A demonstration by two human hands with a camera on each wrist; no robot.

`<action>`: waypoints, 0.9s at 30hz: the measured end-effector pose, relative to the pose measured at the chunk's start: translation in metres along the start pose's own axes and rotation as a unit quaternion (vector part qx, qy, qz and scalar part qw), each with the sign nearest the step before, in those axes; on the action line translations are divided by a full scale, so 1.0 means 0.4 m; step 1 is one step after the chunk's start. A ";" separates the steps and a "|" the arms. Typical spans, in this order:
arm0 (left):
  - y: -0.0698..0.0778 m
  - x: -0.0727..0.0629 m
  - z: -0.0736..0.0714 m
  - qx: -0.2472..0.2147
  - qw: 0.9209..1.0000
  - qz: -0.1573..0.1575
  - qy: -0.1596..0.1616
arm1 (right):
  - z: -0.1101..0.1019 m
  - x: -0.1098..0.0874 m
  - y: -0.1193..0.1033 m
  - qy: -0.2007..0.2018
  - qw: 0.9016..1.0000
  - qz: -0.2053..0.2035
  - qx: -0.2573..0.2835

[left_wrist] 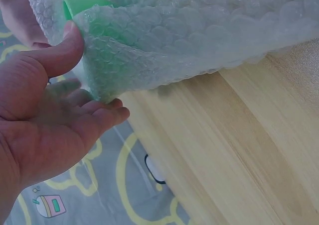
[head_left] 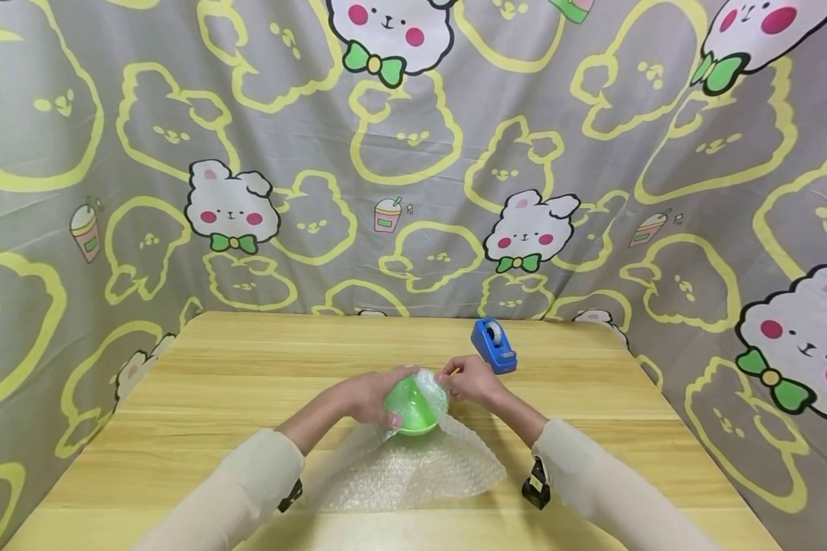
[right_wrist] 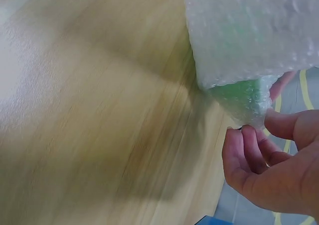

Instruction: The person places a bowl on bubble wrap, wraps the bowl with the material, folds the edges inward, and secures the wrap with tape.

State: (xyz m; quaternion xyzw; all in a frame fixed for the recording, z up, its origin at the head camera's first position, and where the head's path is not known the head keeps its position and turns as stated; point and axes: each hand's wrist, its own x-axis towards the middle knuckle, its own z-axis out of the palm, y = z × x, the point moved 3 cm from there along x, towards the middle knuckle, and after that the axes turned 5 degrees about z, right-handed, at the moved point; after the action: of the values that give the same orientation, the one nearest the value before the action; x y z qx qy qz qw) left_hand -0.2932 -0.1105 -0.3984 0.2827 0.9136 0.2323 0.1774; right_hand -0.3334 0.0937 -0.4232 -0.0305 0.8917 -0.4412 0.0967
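A bright green bowl [head_left: 422, 413] stands at the middle of the table, partly covered by a sheet of bubble wrap [head_left: 403, 478] that spreads toward the person. On its left side, my left hand [head_left: 372, 396] holds the wrapped bowl. The left wrist view shows that thumb on the wrap near the green rim [left_wrist: 82, 4], with the fingers lower on the wrapped side. At the bowl's far right, my right hand [head_left: 474, 379] pinches a corner of the wrap between thumb and fingers. Seen from the right wrist, the wrap [right_wrist: 244, 36] hides most of the bowl.
A blue tape dispenser [head_left: 494, 348] with a roll of clear tape stands just beyond the right hand. The wood-grain table [head_left: 179, 428] meets a grey patterned curtain [head_left: 303, 153] at the back and sides.
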 end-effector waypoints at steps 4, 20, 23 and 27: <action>-0.003 0.001 0.001 -0.005 1.000 0.003 0.003 | 0.004 0.007 0.009 -0.002 1.000 0.007 0.014; -0.010 0.004 -0.001 -0.011 1.000 -0.005 0.001 | 0.003 -0.013 0.019 -0.014 0.999 -0.008 -0.047; -0.010 0.004 -0.001 -0.014 1.000 -0.005 -0.001 | 0.000 -0.021 0.023 -0.004 0.998 -0.025 -0.065; -0.006 0.005 -0.004 -0.014 1.000 -0.004 -0.002 | -0.011 -0.040 0.024 0.031 0.993 -0.071 -0.095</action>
State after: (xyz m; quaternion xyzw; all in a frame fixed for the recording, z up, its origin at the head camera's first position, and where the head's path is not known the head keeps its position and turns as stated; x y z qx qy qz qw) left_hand -0.2964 -0.1117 -0.3989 0.2772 0.9109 0.2437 0.1844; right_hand -0.3181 0.1052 -0.4261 -0.0888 0.9276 -0.3612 0.0346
